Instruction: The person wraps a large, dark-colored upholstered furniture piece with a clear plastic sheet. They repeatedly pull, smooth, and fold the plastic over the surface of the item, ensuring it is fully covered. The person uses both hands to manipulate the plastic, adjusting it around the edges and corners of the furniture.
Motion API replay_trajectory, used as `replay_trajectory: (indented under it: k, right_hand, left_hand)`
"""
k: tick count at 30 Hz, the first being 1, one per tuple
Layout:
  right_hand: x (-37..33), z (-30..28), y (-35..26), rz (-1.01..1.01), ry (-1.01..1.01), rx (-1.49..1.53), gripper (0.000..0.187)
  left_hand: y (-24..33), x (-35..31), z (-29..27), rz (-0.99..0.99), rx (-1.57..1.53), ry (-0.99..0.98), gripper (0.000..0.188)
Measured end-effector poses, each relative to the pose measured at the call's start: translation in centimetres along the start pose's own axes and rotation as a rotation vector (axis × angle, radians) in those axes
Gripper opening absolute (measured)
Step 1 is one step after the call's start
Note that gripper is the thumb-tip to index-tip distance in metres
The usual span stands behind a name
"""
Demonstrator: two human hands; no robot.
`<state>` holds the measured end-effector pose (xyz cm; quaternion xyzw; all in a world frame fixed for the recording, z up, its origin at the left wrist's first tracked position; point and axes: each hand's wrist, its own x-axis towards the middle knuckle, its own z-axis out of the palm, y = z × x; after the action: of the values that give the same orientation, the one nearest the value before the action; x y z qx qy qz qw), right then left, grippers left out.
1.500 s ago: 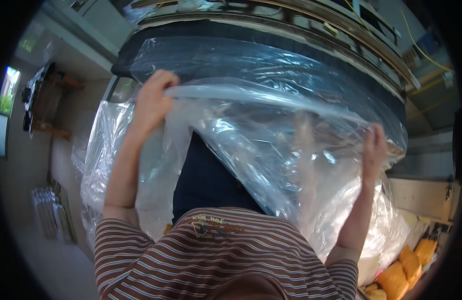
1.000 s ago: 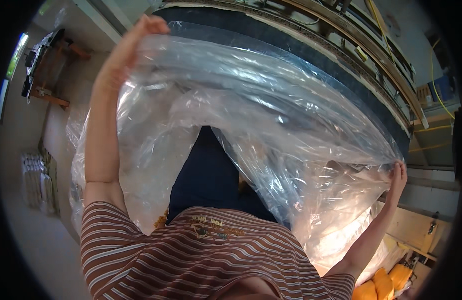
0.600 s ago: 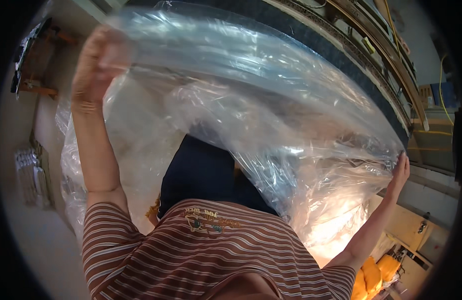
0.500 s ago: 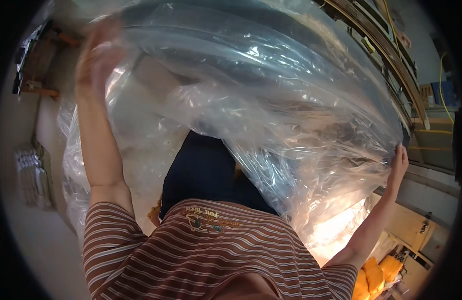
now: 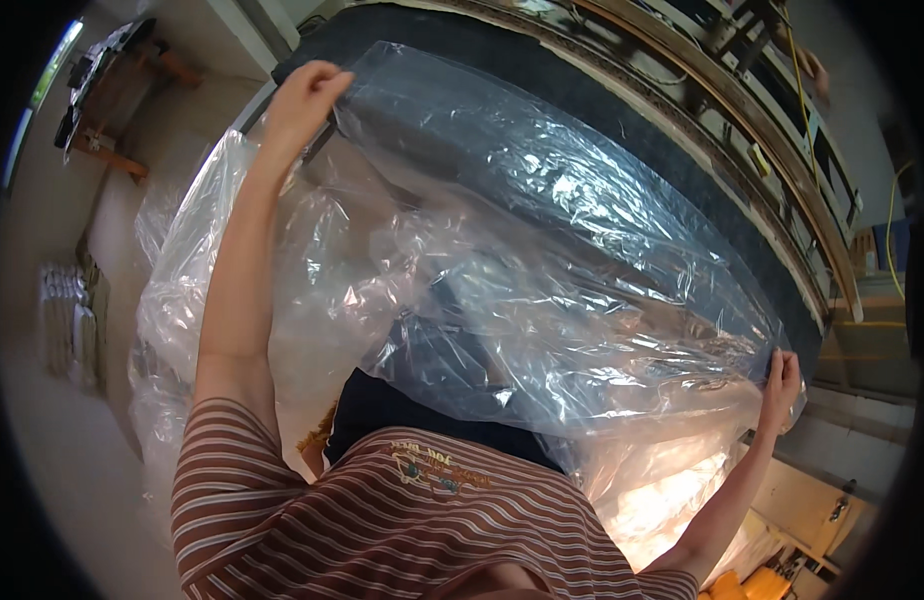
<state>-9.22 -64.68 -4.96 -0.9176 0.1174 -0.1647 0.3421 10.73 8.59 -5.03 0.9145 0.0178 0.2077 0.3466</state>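
Observation:
A large clear plastic sheet [image 5: 582, 190] stretches between my two hands, wrinkled and shiny, hanging down in front of my legs and off to the left. At the upper left my left hand [image 5: 304, 108] is closed, its fingers pinching the sheet at the far edge. My right hand [image 5: 779, 388], on the right and lower, is closed on the sheet's gathered right end. The sheet's far part lies over a dark padded surface [image 5: 412, 25]. Lower down, loose folds hide part of my dark trousers.
Long machine rails [image 5: 722, 110] run along the far right side beyond the dark surface. Another person's hand [image 5: 814, 75] shows behind them. A wooden rack [image 5: 112, 150] stands at the upper left. A wooden cabinet [image 5: 802, 500] and orange bags [image 5: 752, 585] are at lower right.
My left hand has moved right and forward, and the lifted sheet has come down, uncovering more of the dark surface. My right hand has shifted slightly lower, still gripping the sheet.

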Motion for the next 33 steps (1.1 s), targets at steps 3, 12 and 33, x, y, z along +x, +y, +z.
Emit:
replay_trajectory:
  k: [3, 12, 33]
  right_hand:
    - [-0.1, 0.0, 0.6, 0.005, 0.007, -0.021, 0.026]
    - [0.0, 0.0, 1.0, 0.006, 0.013, -0.046, 0.023]
    - [-6.9, -2.7, -2.2, 0.075, 0.177, -0.328, 0.013]
  left_hand:
    - [1.7, 1.6, 3.5, 0.029, 0.152, 0.029, 0.040]
    - [2.1, 4.7, 5.8, 0.036, 0.344, 0.075, 0.050]
    - [-2.9, 8.8, 4.3, -0.223, -0.114, -0.146, 0.023]
